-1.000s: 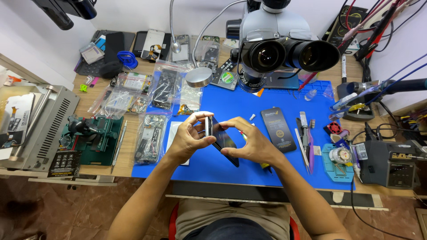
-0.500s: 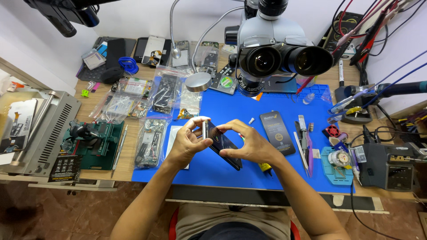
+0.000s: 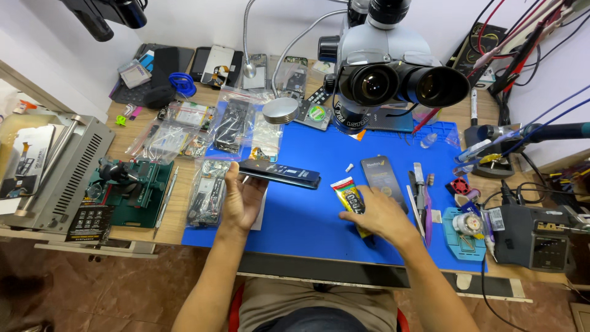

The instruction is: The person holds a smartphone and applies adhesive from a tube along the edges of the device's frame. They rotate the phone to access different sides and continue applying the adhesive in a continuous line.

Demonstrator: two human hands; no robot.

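My left hand [image 3: 241,198] holds a dark phone [image 3: 281,173] by its left end, level above the blue work mat [image 3: 307,209]. On the mat, my right hand [image 3: 382,215] rests on a yellow glue tube [image 3: 349,197], fingers closing around it. A second dark phone [image 3: 382,173] lies flat on the mat just beyond the right hand, and a small white cap [image 3: 349,167] sits on the mat near it.
A grey stereo microscope [image 3: 393,74] stands over the back of the mat. Bagged phone parts [image 3: 212,132] lie at the left, tweezers and tools [image 3: 421,197] at the right. A green jig [image 3: 129,187], a grey machine [image 3: 55,169] and a soldering station [image 3: 538,233] flank the bench.
Both hands were together on the phone. Now the right hand has let go and moved right onto the glue tube, while the left hand keeps the phone and has turned it level.
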